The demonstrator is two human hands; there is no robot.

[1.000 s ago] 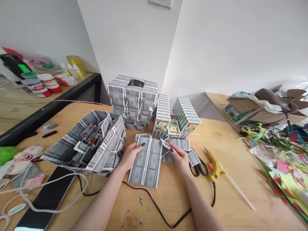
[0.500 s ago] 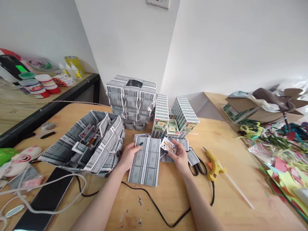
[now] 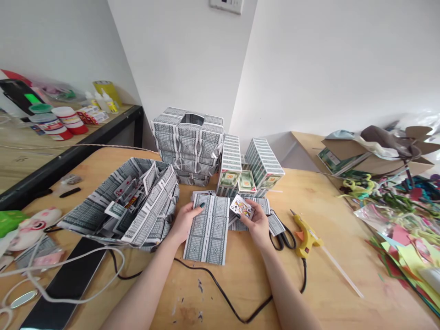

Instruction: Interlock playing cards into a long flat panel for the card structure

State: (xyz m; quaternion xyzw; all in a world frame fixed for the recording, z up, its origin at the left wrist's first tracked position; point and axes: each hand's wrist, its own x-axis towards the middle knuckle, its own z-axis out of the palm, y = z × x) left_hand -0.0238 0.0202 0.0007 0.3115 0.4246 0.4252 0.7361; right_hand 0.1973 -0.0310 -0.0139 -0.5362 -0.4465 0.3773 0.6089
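Observation:
A flat panel of joined playing cards (image 3: 209, 231), patterned backs up, is pinched at its upper left by my left hand (image 3: 185, 221), thumb on top. My right hand (image 3: 257, 222) grips a face-up queen card (image 3: 241, 207) just right of the panel's upper edge. More patterned card pieces (image 3: 263, 205) lie behind and beside the right hand, partly hidden by it. To the left, an open basket built of cards (image 3: 92, 206) holds many loose cards. Behind the hands stands a large block-like card structure (image 3: 189, 142).
Card boxes (image 3: 264, 162) are stacked behind the hands. A yellow glue gun (image 3: 307, 236), black-handled scissors (image 3: 283, 238) and a clear glue stick (image 3: 342, 271) lie right. A black cable (image 3: 220, 291) crosses the front. Colourful craft scraps (image 3: 405, 243) fill the far right.
The queen card in my right hand has tilted and shifted slightly to the right. My left hand and the panel are nearly unmoved.

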